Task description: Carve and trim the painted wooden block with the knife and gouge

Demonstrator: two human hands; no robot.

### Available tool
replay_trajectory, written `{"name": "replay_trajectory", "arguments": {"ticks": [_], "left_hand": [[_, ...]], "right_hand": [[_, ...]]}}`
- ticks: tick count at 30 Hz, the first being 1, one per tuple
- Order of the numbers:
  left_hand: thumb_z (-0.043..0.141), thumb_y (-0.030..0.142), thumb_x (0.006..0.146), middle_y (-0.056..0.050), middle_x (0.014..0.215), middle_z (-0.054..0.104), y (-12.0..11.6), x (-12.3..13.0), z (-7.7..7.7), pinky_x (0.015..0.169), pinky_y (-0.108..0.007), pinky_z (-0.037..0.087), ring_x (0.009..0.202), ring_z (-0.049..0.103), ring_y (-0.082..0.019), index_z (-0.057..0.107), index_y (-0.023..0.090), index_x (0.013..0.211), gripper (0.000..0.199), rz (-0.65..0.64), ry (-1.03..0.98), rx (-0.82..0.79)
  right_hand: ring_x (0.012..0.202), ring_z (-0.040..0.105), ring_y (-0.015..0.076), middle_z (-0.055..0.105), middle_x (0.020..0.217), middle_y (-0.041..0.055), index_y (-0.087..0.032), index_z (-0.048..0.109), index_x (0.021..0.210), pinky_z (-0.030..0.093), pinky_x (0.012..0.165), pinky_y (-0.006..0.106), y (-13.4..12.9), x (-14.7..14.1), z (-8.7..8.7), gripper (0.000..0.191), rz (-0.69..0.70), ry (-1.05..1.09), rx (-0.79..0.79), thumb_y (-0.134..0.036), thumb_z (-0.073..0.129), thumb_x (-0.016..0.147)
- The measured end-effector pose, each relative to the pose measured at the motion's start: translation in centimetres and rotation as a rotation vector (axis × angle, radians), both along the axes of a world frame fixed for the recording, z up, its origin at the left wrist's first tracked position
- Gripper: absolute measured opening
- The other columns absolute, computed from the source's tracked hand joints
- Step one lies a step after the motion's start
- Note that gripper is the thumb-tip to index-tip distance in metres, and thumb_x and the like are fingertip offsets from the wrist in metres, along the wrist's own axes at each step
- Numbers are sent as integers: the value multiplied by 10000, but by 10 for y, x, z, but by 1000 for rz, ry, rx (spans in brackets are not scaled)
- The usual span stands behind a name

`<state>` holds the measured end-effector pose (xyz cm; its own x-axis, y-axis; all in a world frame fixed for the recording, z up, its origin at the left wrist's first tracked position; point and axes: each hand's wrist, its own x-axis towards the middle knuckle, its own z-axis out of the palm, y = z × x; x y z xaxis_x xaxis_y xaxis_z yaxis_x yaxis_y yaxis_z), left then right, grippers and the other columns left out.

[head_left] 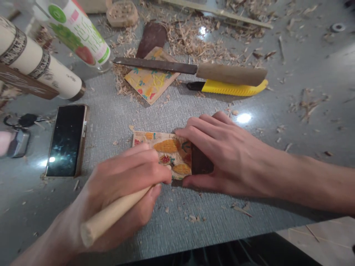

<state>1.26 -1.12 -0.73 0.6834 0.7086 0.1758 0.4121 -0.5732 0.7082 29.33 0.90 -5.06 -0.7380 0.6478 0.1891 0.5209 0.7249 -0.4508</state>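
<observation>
Head view shows a painted board [166,146] on the grey tabletop [108,122], near the middle. At eight o'clock, the left hand [124,175] wraps its fingers around a wooden handle [119,212], its tip hard to make out. At three o'clock, the right hand [219,147] grips the board between thumb and fingers. Toward twelve o'clock, a dark-bladed tool [190,68] lies across another painted piece [152,84]; at nine o'clock sits a phone [66,140].

Muted light; white glare spots on tabletop [155,114]; corners blurred
</observation>
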Motion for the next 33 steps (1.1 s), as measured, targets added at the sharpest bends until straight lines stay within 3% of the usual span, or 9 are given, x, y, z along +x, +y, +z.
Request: {"name": "replay_trajectory", "arguments": {"ticks": [9, 16, 18, 20, 24, 33], "left_hand": [[561, 59, 1049, -10, 979, 755, 10, -24, -11, 862, -358, 589, 867, 711, -181, 756, 237, 1190, 299, -173, -40, -77], [572, 64, 1044, -78, 1146, 777, 13, -18, -16, 856, -374, 623, 978, 748, -222, 748, 223, 1251, 315, -302, 0, -11], [563, 92, 1061, -55, 1093, 774, 11, -16, -10, 817, -361, 628, 925, 739, -205, 754, 243, 1235, 300, -276, -17, -28], [552, 117, 1109, -1, 971, 778, 11, -17, -1, 741, -340, 614, 807, 716, -174, 750, 300, 1185, 280, -128, -59, -67], [651, 195, 1044, 32, 870, 808, 13, -22, 11, 724, -366, 654, 750, 738, -192, 721, 328, 1147, 183, -124, -19, -46], [505, 94, 1041, 29, 766, 698, 7, -6, 0, 683, -399, 639, 683, 682, -199, 634, 307, 1057, 250, -81, 46, 73]], "right_hand": [[1054, 683, 326, 733, 1220, 119, -155, 652, 1351, 395, 907, 460, -1, 0, -2, 649, -25, -2, 1, -657, 870, 1002], [1054, 692, 335, 747, 1210, 122, -144, 651, 1389, 400, 901, 468, 0, 1, -2, 704, -17, 14, -14, -662, 891, 978], [1056, 694, 339, 752, 1213, 126, -139, 642, 1420, 401, 892, 471, -1, 1, -2, 712, -10, 15, -19, -665, 871, 998], [1057, 692, 339, 756, 1228, 132, -141, 638, 1426, 405, 894, 477, 0, 1, -2, 700, -8, 18, -22, -673, 843, 1021], [1062, 685, 335, 756, 1248, 145, -137, 642, 1402, 401, 904, 475, 0, 2, 0, 642, 5, 20, -37, -644, 817, 1049], [1051, 675, 331, 739, 1228, 134, -136, 645, 1386, 383, 907, 460, 0, 2, 0, 632, 6, 7, -35, -642, 818, 1049]]}}
